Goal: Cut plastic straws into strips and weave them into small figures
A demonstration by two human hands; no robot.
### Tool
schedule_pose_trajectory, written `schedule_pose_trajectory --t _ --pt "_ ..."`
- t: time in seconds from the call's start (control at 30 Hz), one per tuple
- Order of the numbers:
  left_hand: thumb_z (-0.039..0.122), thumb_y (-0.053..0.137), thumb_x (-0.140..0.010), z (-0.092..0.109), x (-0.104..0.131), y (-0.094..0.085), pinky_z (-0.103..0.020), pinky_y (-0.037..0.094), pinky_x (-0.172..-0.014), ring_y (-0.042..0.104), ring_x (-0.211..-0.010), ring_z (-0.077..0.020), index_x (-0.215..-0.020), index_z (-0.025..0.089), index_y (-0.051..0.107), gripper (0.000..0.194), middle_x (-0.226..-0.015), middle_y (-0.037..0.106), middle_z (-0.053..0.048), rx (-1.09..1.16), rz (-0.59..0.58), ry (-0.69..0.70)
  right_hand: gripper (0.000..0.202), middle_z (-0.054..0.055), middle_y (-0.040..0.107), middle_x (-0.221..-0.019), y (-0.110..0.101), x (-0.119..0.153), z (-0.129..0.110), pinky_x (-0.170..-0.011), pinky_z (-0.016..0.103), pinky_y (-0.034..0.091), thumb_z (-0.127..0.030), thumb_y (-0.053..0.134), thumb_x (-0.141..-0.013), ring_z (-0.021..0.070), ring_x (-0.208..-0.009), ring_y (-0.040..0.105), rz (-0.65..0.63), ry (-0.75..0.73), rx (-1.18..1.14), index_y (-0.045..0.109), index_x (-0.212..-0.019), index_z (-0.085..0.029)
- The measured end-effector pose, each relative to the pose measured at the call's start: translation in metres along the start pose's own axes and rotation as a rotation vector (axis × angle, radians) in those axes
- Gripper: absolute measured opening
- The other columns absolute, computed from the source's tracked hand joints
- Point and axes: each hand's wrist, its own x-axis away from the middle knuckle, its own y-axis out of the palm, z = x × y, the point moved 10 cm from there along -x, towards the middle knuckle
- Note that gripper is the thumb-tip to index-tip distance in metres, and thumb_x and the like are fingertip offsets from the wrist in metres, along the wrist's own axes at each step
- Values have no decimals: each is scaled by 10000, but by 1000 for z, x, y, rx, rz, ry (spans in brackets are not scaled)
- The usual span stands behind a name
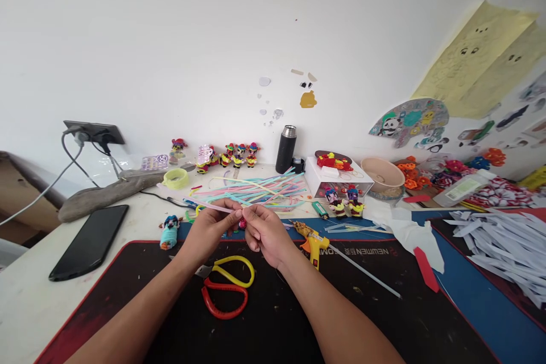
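My left hand (215, 227) is closed, thumb and fingertips pinching a pale pink pipe cleaner (213, 205) that sticks out to the left. Against it, my right hand (267, 230) is closed too, its thumb and forefinger meeting the left fingertips. Between the two hands shows a small red and dark piece (242, 223), mostly hidden by the fingers. Just below them, scissors (228, 290) with one yellow and one red handle lie on the black mat (179, 324). A yellow hot glue gun (314, 243) rests to the right of my right hand.
Pastel pipe cleaners (264, 187) lie heaped behind my hands. A black flask (286, 151), a white box (315, 181) and several small dolls (241, 156) stand along the wall. At left are a phone (91, 244) and a blue-wrapped doll (169, 233); white paper strips (507, 250) pile up at right.
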Motion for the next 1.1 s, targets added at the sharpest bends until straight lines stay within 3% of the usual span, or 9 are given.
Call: schedule_pose_trajectory --t 0.2,0.43,0.63,0.9,1.1 --pt "553 830 -779 -7 -2 0 -262 460 -555 553 -595 -155 -891 186 715 401 -666 638 13 -23 -29 -32 510 -133 380 -433 -3 -2 -1 -336 195 202 -629 841 -749 68 -328 386 14 -22 26 566 -831 -207" --pt "556 768 -825 0 2 0 -274 465 -545 585 -562 -172 -776 202 689 366 -611 652 1 -163 22 42 521 -135 378 -422 -6 -3 1 -331 195 177 -625 848 -733 50 -316 312 26 -18 11 530 -785 -215" --pt "514 759 -849 2 4 4 -283 484 -548 619 -564 -184 -802 203 727 316 -622 672 -9 -180 33 56 565 -134 373 -421 -6 -2 1 -342 191 163 -640 869 -699 48 -330 309 32 -15 -45 498 -754 -217" --pt "495 853 -766 11 2 0 -293 535 -597 658 -647 -197 -831 193 757 323 -710 738 -38 -51 8 32 504 -125 405 -454 5 2 -2 -369 202 179 -593 854 -750 51 -356 336 -36 28 -137 535 -794 -206" --pt "437 875 -759 14 1 -13 -251 495 -594 585 -626 -146 -791 194 740 279 -671 681 6 13 69 60 492 -116 439 -472 10 4 0 -370 205 167 -575 869 -737 51 -370 355 -75 78 -167 584 -843 -188"
